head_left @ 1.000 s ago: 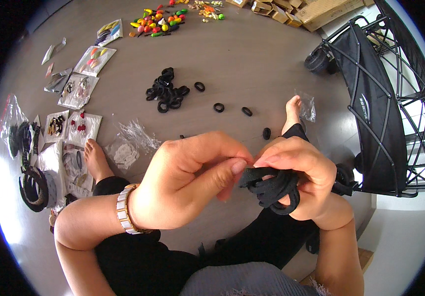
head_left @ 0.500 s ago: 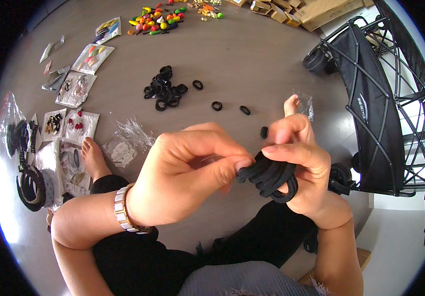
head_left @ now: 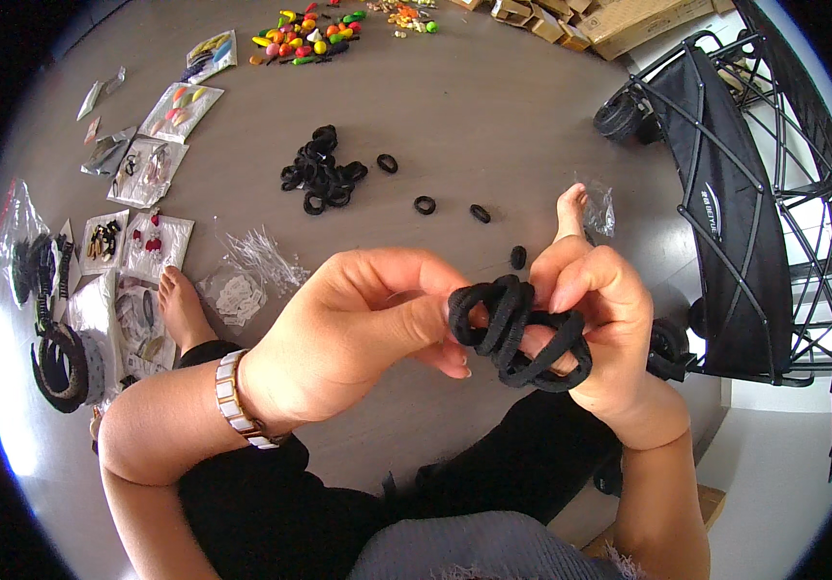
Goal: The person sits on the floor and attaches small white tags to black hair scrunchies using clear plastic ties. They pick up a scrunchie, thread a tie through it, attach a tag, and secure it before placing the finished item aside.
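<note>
My right hand (head_left: pixel 598 319) holds a bunch of black elastic hair ties (head_left: pixel 517 333) looped over its fingers. My left hand (head_left: pixel 358 333), with a bracelet watch at the wrist, pinches the left side of the same bunch with thumb and forefinger. Both hands hover above my lap and the grey floor (head_left: pixel 493 106). Farther off on the floor lies a pile of black hair ties (head_left: pixel 322 171), with three single ones (head_left: pixel 425 205) strung out to its right and another loose tie (head_left: pixel 518 256) just beyond my right fingers.
My bare feet (head_left: pixel 182 307) rest on the floor. Packets of hair accessories (head_left: pixel 135 242) and black headbands (head_left: pixel 58 358) lie at the left. Colourful small clips (head_left: pixel 314 34) are at the top. A black folding cart (head_left: pixel 725 213) stands at the right; clear plastic bags (head_left: pixel 261 256) lie near the middle.
Both hands shifted slightly up and right with the bunch. My left fingers, earlier covering the ties, now pinch the bunch's left edge, so more of the loops show.
</note>
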Demonstrator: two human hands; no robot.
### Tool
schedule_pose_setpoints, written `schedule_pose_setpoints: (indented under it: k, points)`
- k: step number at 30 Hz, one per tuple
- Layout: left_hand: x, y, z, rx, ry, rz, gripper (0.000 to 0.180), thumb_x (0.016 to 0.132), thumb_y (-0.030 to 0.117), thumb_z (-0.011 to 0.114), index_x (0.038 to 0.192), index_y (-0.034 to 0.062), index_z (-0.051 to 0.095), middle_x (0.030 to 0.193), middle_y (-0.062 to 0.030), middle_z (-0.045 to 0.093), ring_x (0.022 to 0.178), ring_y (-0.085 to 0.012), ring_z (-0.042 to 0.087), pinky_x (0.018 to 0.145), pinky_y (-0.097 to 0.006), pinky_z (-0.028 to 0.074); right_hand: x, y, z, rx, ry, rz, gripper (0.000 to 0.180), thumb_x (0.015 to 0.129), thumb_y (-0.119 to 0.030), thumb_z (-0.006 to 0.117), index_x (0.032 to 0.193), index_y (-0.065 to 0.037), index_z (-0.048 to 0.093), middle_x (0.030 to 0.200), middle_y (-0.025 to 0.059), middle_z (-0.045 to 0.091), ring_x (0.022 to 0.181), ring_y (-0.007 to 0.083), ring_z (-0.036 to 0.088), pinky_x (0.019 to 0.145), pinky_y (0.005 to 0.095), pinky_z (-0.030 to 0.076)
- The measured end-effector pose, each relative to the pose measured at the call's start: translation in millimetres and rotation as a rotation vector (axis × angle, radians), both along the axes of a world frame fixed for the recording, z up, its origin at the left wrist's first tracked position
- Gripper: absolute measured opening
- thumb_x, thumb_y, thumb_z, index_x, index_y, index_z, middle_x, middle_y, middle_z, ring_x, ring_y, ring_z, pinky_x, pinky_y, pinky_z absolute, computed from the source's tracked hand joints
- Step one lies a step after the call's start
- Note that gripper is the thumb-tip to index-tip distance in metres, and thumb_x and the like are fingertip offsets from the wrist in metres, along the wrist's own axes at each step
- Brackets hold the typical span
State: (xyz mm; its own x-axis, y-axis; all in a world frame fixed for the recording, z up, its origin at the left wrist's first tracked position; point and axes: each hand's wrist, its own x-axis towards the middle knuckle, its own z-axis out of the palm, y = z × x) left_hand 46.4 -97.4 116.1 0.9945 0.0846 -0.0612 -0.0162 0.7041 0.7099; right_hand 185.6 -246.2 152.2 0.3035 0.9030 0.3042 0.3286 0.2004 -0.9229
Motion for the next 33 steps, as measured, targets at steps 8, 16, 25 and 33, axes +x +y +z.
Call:
schedule_pose_setpoints:
  k: [8, 16, 25, 33]
  points:
    - [1.8, 6.7, -6.1, -0.049, -0.066, -0.072, 0.019, 0.084, 0.016, 0.057, 0.09, -0.0017, 0.058, 0.091, -0.0103, 0.057, 0.082, -0.0234, 0.059, 0.071, -0.038, 0.053, 5.7, -2.9, 1.8, -0.089, -0.05, 0.025, 0.024, 0.067, 0.003, 0.071, 0.085, 0.0, 0.056, 0.085, 0.0051, 0.048, 0.073, 0.0081, 0.051, 0.076, 0.0174, 0.038]
    - [2.6, 7.2, -12.3, -0.255, -0.093, -0.134, 0.021, 0.085, 0.018, 0.055, 0.093, -0.0018, 0.057, 0.091, -0.0112, 0.056, 0.085, -0.0237, 0.058, 0.073, -0.042, 0.052, 3.9, -2.2, 4.4, -0.097, -0.098, 0.06, 0.024, 0.068, 0.001, 0.07, 0.088, 0.002, 0.056, 0.086, 0.0065, 0.049, 0.072, 0.0104, 0.052, 0.071, 0.0197, 0.041]
    - [2.6, 5.1, -11.1, -0.141, -0.039, -0.026, 0.014, 0.085, 0.009, 0.051, 0.09, -0.0037, 0.055, 0.083, -0.0137, 0.06, 0.069, -0.0212, 0.06, 0.065, -0.036, 0.052, 0.2, -0.1, 5.8, -0.039, -0.304, 0.021, 0.024, 0.066, 0.0, 0.071, 0.085, 0.001, 0.057, 0.083, 0.0068, 0.05, 0.068, 0.0118, 0.053, 0.063, 0.0217, 0.041]
    - [1.6, 2.6, 1.7, 0.133, 0.168, 0.063, 0.013, 0.082, 0.001, 0.054, 0.092, -0.0061, 0.057, 0.077, -0.0089, 0.062, 0.066, -0.0129, 0.061, 0.064, -0.022, 0.049, -3.7, 7.5, 2.4, 0.021, -0.524, -0.016, 0.024, 0.063, -0.001, 0.072, 0.083, 0.001, 0.058, 0.08, 0.0072, 0.051, 0.064, 0.013, 0.054, 0.056, 0.0235, 0.042]
